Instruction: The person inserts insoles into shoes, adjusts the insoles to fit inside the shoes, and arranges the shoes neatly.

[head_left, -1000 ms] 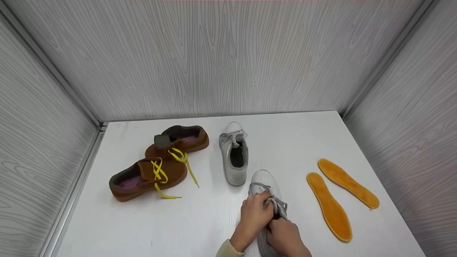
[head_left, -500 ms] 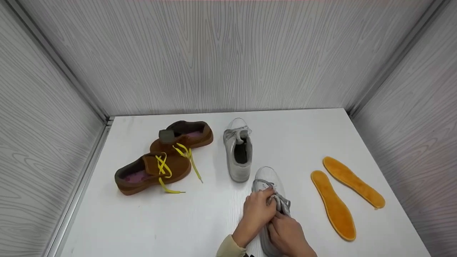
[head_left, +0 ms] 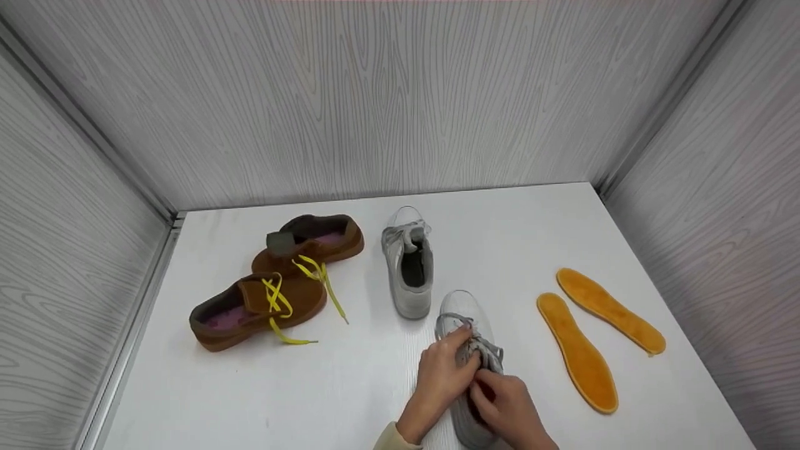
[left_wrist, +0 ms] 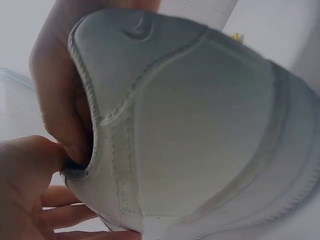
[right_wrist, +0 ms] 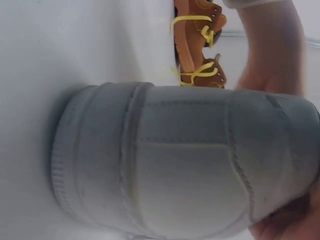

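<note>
A white and grey sneaker point(head_left: 461, 304) lies toe-away near the front of the table, its heel side filling both wrist views. My left hand point(head_left: 440, 372) grips it at the laces and tongue, thumb at the edge of the opening and fingers over the upper. At the opening, my right hand point(head_left: 512, 409) has its fingers curled, with thumb and index finger pinching at the tongue. In the left wrist view the right hand's point(left_wrist: 57, 90) fingertips dip inside the collar and are partly hidden. Grey laces point(head_left: 490, 353) are tied across the upper.
The matching sneaker point(head_left: 412, 304) stands just behind. Two brown shoes point(head_left: 306, 297) with yellow laces point(head_left: 275, 297) sit at the left, one partly behind the other. Two orange insoles point(head_left: 578, 353) lie at the right. Wood-grained panels point(head_left: 375, 106) enclose the table point(head_left: 300, 394).
The right hand has shifted slightly at the opening, and more of the dark inside shows beneath its fingers. The left hand keeps its grip. The head view has swayed a little.
</note>
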A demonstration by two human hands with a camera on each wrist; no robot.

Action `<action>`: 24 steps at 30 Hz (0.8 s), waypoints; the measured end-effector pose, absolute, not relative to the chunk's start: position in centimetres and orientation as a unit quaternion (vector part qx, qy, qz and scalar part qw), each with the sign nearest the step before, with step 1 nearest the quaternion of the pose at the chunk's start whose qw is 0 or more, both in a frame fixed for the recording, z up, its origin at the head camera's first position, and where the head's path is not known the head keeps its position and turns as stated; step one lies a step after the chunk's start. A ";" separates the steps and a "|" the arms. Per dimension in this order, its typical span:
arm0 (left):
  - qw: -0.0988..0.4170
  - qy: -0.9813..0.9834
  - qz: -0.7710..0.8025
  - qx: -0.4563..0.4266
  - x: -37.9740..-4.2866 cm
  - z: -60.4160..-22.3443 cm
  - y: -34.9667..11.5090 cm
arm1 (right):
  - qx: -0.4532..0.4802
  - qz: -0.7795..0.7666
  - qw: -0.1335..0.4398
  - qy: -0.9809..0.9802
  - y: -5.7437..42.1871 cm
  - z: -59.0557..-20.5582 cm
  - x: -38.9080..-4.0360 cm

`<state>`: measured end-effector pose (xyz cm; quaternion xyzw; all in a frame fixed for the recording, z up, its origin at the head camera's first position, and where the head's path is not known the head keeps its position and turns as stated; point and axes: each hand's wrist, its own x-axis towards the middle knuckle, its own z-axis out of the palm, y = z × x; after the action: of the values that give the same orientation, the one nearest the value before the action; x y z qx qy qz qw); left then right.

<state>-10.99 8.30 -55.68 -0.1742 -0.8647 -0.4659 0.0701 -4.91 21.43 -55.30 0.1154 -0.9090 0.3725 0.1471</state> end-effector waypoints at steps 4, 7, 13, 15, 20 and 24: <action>0.068 -0.852 -0.492 -0.163 -9.6 -56.3 7.9 | 0.078 0.383 0.212 -0.896 22.3 -54.6 -5.1; 0.046 -0.852 -0.500 -0.148 -8.3 -56.9 7.6 | -0.006 0.342 0.169 -0.925 23.1 -54.1 -5.2; 0.004 -0.849 -0.513 -0.130 -6.0 -58.0 7.6 | -0.104 0.287 -0.065 -0.950 23.8 -54.9 -5.5; 0.013 -0.848 -0.512 -0.133 -5.8 -58.2 7.8 | -0.096 0.289 -0.097 -0.947 23.9 -55.4 -5.5; 0.044 -0.855 -0.497 -0.140 -5.8 -58.2 8.1 | -0.082 0.318 -0.083 -0.941 24.1 -56.4 -5.6; 0.056 -0.863 -0.483 -0.138 -6.5 -57.8 8.3 | -0.077 0.341 -0.060 -0.935 24.2 -56.6 -6.3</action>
<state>-6.45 8.30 -57.84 -0.1381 -0.8626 -0.4833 0.0563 -6.28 24.24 -56.63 -0.0775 -0.9349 0.3410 -0.0603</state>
